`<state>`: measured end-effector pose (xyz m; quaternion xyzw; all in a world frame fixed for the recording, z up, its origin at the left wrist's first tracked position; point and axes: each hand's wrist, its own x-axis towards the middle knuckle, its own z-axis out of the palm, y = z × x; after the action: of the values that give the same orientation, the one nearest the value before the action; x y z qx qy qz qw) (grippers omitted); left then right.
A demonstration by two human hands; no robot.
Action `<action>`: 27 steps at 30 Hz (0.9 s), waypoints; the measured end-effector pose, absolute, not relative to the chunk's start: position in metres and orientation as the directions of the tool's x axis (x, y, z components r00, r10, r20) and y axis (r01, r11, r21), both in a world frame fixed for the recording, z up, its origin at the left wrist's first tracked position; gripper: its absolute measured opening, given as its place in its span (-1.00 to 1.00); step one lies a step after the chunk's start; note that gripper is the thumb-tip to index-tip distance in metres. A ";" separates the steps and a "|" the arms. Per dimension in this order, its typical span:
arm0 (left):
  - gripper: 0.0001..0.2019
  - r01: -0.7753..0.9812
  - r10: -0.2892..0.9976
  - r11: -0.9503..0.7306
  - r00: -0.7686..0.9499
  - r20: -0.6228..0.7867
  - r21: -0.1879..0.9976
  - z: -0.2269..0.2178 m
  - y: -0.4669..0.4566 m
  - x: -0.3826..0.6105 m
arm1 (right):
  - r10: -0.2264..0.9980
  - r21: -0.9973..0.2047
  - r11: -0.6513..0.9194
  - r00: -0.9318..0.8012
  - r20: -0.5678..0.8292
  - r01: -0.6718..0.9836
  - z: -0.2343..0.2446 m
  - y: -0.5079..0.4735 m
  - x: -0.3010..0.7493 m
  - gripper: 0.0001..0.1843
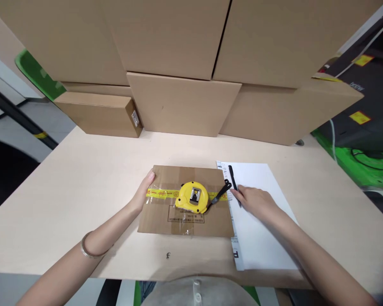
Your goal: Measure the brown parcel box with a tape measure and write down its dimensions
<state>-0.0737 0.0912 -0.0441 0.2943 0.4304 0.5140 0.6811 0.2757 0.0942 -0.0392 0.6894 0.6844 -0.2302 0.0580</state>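
Observation:
A taped cardboard box (pixel 162 221) lies on the table in front of me. My left hand (pixel 144 191) grips its left edge, with the fingers partly hidden behind that side. On top of the box rests a yellow tape measure (pixel 185 196) with a black wrist strap (pixel 216 198) stretching to the right. My right hand (pixel 257 200) is closed over a black pen (pixel 231 173), whose two ends show above and below the fingers. Beneath the pen is a white sheet of paper (pixel 261 246). The fingertips are close to the strap's end; whether they touch it I cannot tell.
Large cardboard boxes (pixel 181 104) stand along the back of the table (pixel 83 204). A smaller closed carton (pixel 98 114) sits at the back left. A printed strip (pixel 238 255) runs along the paper's left side. Dark equipment (pixel 341 108) and cables are beyond the right edge.

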 end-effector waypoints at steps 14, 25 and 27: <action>-0.27 -0.423 0.947 0.315 0.090 -0.307 0.850 -0.045 0.091 -0.075 | 0.880 -0.896 -0.139 -0.362 -0.307 0.423 -0.075 0.110 0.316 -0.47; -0.22 -0.432 0.936 0.342 0.080 -0.342 0.835 -0.042 0.089 -0.074 | 0.874 -0.916 -0.166 -0.377 -0.308 0.365 -0.067 0.107 0.307 -0.58; -0.22 -0.435 0.939 0.329 0.059 -0.338 0.838 -0.045 0.090 -0.075 | 0.883 -0.918 -0.152 -0.367 -0.292 0.366 -0.066 0.106 0.306 -0.59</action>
<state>-0.0752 0.0899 -0.0449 0.2747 0.4587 0.5102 0.6737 0.3059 0.1062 -0.0658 0.5130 0.6087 -0.5593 -0.2313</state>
